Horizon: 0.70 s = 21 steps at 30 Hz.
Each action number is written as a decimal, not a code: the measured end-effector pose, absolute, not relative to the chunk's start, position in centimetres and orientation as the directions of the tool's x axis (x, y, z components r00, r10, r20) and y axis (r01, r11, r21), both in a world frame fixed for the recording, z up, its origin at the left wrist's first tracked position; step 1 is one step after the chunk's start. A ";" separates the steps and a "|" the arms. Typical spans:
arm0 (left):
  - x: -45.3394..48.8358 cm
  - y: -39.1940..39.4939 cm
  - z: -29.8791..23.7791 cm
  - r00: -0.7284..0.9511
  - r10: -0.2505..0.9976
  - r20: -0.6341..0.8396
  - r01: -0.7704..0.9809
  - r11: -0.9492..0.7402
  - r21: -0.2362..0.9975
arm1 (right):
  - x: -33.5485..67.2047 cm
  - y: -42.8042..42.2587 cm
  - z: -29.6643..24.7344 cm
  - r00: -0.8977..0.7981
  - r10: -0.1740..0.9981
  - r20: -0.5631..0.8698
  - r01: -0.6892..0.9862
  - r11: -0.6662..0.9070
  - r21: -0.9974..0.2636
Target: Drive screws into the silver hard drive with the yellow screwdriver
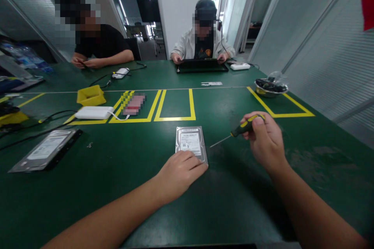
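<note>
A silver hard drive (189,138) with a white label lies flat on the green table in front of me. My left hand (184,169) covers its near end, fingers wrapped over the body and reaching its right edge. To the right of the drive, my right hand (264,136) is closed around the green and yellow handle of a screwdriver (247,125). The screwdriver's thin shaft slants down to the left, its tip just beside the drive's right edge; whether it touches the table I cannot tell.
Another hard drive (48,148) lies at the left. Beyond it are a white power bank (95,112), a phone (133,104) on a cable, and a yellow bin (91,95). A metal bowl (271,87) stands far right. Two people sit opposite, one holding a black panel (202,66).
</note>
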<state>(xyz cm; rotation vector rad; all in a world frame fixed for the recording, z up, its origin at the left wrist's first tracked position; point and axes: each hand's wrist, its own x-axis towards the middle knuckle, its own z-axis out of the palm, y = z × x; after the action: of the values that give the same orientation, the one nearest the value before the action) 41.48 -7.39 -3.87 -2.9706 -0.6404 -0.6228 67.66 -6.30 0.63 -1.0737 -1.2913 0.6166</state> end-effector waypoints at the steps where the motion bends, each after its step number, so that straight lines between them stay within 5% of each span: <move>1: 41.4 -7.4 -3.9 0.834 0.385 0.395 0.401 -0.915 0.044 | 67.5 -6.4 0.6 0.178 0.882 0.436 0.143 0.415 -0.898; 9: 41.3 -7.2 -3.9 0.842 0.374 0.388 0.394 -0.919 0.030 | 66.8 -7.1 0.4 -0.052 0.916 0.398 0.231 0.399 -0.887; 21: 41.3 -7.2 -4.0 0.834 0.365 0.414 0.395 -0.919 0.014 | 66.7 -6.9 0.0 -0.109 0.907 0.407 0.316 0.420 -0.851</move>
<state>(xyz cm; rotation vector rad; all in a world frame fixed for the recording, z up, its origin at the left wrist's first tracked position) 41.32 -7.19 -3.97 -2.9395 -0.6092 -0.6411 66.73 -6.86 0.03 -1.0867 -1.6538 0.7236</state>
